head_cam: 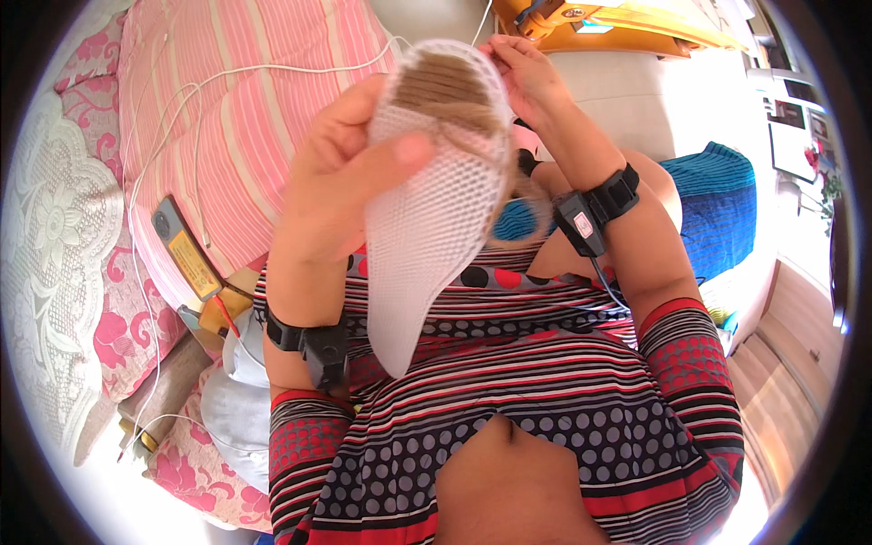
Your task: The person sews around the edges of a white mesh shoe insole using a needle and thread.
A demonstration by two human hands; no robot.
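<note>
My left hand [334, 177] grips a white plastic-mesh insole-shaped piece [429, 218], its thumb lying flat across the front face. Rows of brown yarn [443, 85] cover the rounded upper end, while the lower mesh is bare. A loose loop of the same yarn [538, 225], blurred, hangs off the mesh's right edge. My right hand [535, 82] is at the upper right edge of the piece with thumb and fingers drawn together. Its fingertips are partly hidden and blurred, so whether they pinch a needle or yarn cannot be made out.
A pink striped cushion [225, 136] lies to the left, crossed by a white cable [293, 68]. Beside it a phone [184, 252] is plugged into a red-tipped cord. A lace cover [54, 272] drapes the far left. At right is a blue striped cloth [715, 204]; yellow wooden furniture [599, 34] stands ahead.
</note>
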